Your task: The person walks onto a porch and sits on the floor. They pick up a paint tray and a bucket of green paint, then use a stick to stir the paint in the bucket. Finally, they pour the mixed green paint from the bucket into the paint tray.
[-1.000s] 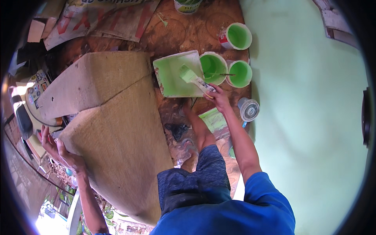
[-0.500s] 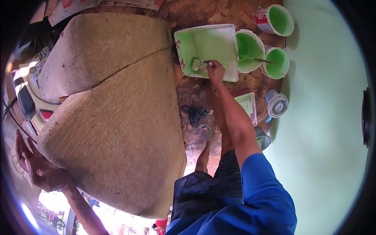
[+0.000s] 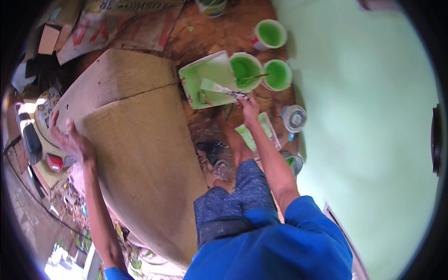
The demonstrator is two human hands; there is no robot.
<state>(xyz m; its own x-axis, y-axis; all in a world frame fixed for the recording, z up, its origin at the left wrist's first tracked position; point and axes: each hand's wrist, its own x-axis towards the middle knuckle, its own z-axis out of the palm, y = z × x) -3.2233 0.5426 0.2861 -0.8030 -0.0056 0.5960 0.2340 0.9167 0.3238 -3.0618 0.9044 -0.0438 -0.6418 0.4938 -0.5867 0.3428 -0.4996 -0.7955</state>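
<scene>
My right hand grips a brush by its dark speckled handle, the pale bristles over a white rectangular tray of green paint. Beside the tray stand two round containers of green paint, a stick lying across the left one. My left hand has its fingers apart at the left edge of a large beige ribbed padded piece; whether it touches it is unclear.
A pale green wall fills the right. More tubs and a smaller green-stained tray are on the brown floor, near my feet. Boards and old signs lie at upper left, and a scooter stands at left.
My right hand lowered the brush into the tray half a second ago and now has it raised again. My left hand appears higher along the padded edge, and the view has shifted.
</scene>
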